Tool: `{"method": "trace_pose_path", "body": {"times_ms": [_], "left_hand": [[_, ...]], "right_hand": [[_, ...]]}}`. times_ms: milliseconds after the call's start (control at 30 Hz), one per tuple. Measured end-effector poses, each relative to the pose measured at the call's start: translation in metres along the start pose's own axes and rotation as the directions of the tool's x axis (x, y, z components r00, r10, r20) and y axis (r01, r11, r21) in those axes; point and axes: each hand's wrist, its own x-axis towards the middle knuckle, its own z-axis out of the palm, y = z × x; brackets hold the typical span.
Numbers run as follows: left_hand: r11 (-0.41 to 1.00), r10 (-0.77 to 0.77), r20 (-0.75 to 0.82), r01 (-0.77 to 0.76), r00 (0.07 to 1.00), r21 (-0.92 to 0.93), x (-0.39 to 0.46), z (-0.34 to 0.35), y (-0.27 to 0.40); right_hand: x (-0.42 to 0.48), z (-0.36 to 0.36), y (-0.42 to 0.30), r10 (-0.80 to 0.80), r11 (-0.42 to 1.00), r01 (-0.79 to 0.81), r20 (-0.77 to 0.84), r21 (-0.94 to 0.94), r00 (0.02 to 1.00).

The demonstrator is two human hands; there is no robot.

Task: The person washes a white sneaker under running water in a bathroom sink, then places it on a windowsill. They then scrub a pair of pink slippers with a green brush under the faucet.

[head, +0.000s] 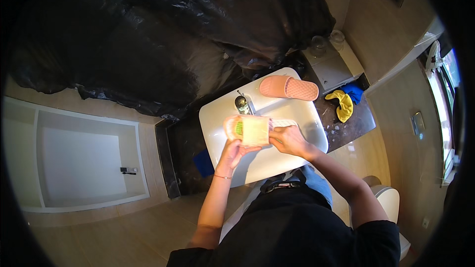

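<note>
A peach-coloured slide slipper point(256, 131) is held over the white washbasin point(219, 118). My left hand point(234, 152) grips it from below, near the toe end, with the thumb along its edge. My right hand point(289, 140) has its fingers curled at the heel-side opening of the strap, and the strap hides what they grip. A green ridged thing, perhaps brush bristles point(239, 128), shows at the toe opening. The matching slipper point(288, 88) lies on the basin's back right rim. Just beyond the held slipper stands a metal tap point(242, 104).
A dark countertop point(336, 135) surrounds the basin. On its right lie a yellow cloth point(341, 105) and a blue cloth point(353, 92), near a grey box point(330, 70) with glass jars. Black plastic sheeting point(148, 37) hangs behind. A recessed shelf point(81, 163) is at left.
</note>
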Motion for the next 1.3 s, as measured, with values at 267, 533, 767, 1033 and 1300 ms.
{"method": "trace_pose_path", "body": {"times_ms": [267,533,767,1033,1300], "left_hand": [[0.989,0.112,0.015,-0.110,0.994,-0.096,-0.013,-0.014,0.008],[0.993,0.098,-0.008,-0.098,0.995,-0.068,-0.014,-0.019,0.009],[0.993,0.102,0.026,-0.101,0.994,-0.063,-0.006,-0.006,-0.007],[0.996,0.088,0.049,-0.087,0.995,-0.024,-0.007,-0.023,0.005],[0.966,0.090,0.192,-0.039,0.977,-0.257,-0.017,-0.013,0.025]], "right_hand": [[0.010,-0.032,-0.003,0.064,0.997,-0.067,0.064,0.033,0.996],[0.020,-0.030,-0.002,-0.102,0.993,0.106,-0.093,0.044,0.990],[0.025,0.009,0.011,-0.154,0.983,0.155,0.016,-0.096,0.988],[0.020,0.005,0.000,-0.231,0.973,0.230,-0.012,-0.021,0.973],[0.027,-0.024,-0.010,0.202,0.945,-0.201,0.024,0.256,0.979]]}}
